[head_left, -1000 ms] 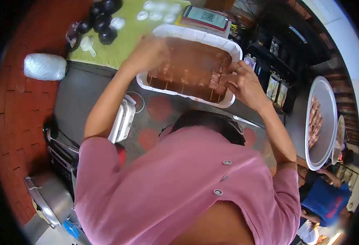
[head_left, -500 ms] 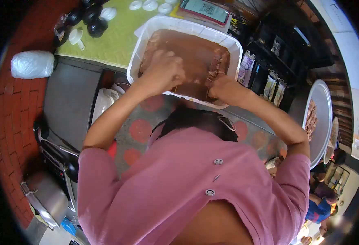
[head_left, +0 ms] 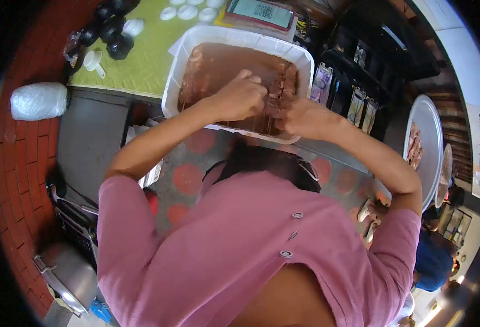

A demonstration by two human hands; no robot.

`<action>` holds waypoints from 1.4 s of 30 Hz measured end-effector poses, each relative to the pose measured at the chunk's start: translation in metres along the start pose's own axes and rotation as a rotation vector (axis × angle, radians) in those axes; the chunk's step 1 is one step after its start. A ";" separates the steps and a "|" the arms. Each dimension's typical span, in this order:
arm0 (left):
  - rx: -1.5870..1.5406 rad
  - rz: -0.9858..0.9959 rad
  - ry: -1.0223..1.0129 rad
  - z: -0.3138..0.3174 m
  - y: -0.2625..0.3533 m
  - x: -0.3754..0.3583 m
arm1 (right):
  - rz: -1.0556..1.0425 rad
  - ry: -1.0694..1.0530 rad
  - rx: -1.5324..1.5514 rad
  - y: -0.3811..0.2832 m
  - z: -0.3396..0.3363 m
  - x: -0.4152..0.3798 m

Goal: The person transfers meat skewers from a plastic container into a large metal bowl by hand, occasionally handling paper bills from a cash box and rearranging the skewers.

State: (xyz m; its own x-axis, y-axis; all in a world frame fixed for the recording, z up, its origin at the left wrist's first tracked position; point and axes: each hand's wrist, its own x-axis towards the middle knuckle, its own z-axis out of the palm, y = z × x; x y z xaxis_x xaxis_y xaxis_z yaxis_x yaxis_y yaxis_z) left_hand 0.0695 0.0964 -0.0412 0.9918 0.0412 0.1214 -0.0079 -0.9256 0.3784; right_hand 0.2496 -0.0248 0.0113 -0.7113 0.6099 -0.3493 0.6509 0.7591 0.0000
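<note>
A white rectangular tub (head_left: pixel 171 87) holds brown liquid (head_left: pixel 226 62) with pieces of meat in it. Along the tub's right side runs a row of skewered meat (head_left: pixel 285 83); thin sticks show near the front wall. My left hand (head_left: pixel 241 98) is above the middle of the liquid with its fingers curled together, close to the row; what they hold, if anything, is hidden. At the front right corner, my right hand (head_left: pixel 311 119) has its fingers closed on the near end of the skewered meat. Its fingertips are partly hidden.
A phone (head_left: pixel 259 12) showing a QR code lies behind the tub. White lids (head_left: pixel 187 12), dark round bundles (head_left: pixel 119 46) and a white scoop (head_left: pixel 93 61) rest on the green cloth. To the right are a cash drawer (head_left: pixel 357 109) with banknotes and a metal basin (head_left: pixel 428 144) of meat.
My left hand has moved right across the tub, toward the skewered meat and my right hand. My right hand stays at the front right corner. The view has shifted slightly.
</note>
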 end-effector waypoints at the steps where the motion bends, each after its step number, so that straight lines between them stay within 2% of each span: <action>1: 0.002 0.042 -0.053 0.002 0.000 0.003 | -0.025 0.164 -0.005 0.002 -0.002 -0.005; 2: 0.006 0.085 -0.105 0.005 0.000 0.006 | -0.050 0.328 -0.011 0.003 -0.002 -0.009; 3: 0.008 0.086 -0.103 0.008 0.002 0.009 | -0.049 0.327 -0.014 0.003 -0.003 -0.012; 5: -0.011 0.253 -0.051 0.015 0.006 0.014 | 0.001 0.428 -0.078 0.002 -0.006 -0.017; 6: -0.007 0.256 -0.052 0.023 0.006 0.016 | 0.004 0.431 -0.082 0.002 -0.005 -0.019; 8: 0.089 0.414 0.084 0.033 0.008 0.021 | -0.019 0.521 -0.038 0.002 0.000 -0.021; 9: 0.091 0.422 0.082 0.035 0.009 0.022 | -0.011 0.523 -0.041 0.001 0.002 -0.022; 11: 0.248 0.529 -0.086 0.037 0.010 0.024 | 0.019 0.472 -0.033 -0.002 0.007 -0.024; 12: 0.252 0.534 -0.086 0.037 0.010 0.024 | 0.024 0.473 -0.037 -0.004 0.009 -0.025; 18: 0.223 0.586 -0.035 0.014 0.008 0.011 | 0.020 0.393 -0.037 -0.006 0.017 -0.026; 20: 0.196 0.566 0.157 0.004 0.006 0.001 | 0.037 0.458 -0.075 -0.006 0.016 -0.026; 21: 0.195 0.566 0.155 0.001 0.005 -0.002 | 0.038 0.459 -0.072 -0.006 0.015 -0.026; 23: 0.188 0.464 0.187 -0.002 0.006 -0.009 | 0.079 0.562 -0.011 -0.002 0.012 -0.024; 26: 0.125 0.415 0.156 -0.002 0.007 -0.009 | 0.071 0.664 -0.023 0.001 0.000 -0.020; 30: -0.026 0.282 0.278 -0.002 0.021 -0.003 | 0.070 0.643 0.054 0.007 -0.001 -0.015; 32: -0.106 -0.002 0.365 -0.007 0.036 -0.002 | 0.104 0.684 0.047 0.008 -0.004 -0.015; 33: -0.103 0.000 0.365 -0.008 0.041 -0.001 | 0.104 0.686 0.044 0.009 -0.005 -0.014; 35: -0.271 -0.264 0.360 -0.008 0.053 0.001 | 0.114 0.695 0.059 0.012 -0.004 -0.012; 36: -0.265 -0.259 0.362 -0.007 0.058 0.002 | 0.115 0.698 0.052 0.014 -0.004 -0.010; 38: -0.389 -0.493 0.580 0.000 0.065 0.003 | 0.178 0.796 0.061 0.016 -0.003 -0.006; 42: -0.454 -0.555 0.732 0.006 0.068 0.001 | 0.196 0.796 0.119 0.019 -0.014 0.004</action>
State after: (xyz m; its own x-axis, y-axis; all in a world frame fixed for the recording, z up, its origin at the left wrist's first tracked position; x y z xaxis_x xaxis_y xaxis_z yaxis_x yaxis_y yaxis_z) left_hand 0.0711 0.0310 -0.0207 0.5501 0.7809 0.2959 0.2298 -0.4822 0.8454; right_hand 0.2556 -0.0043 0.0232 -0.5281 0.7412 0.4143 0.7745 0.6205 -0.1227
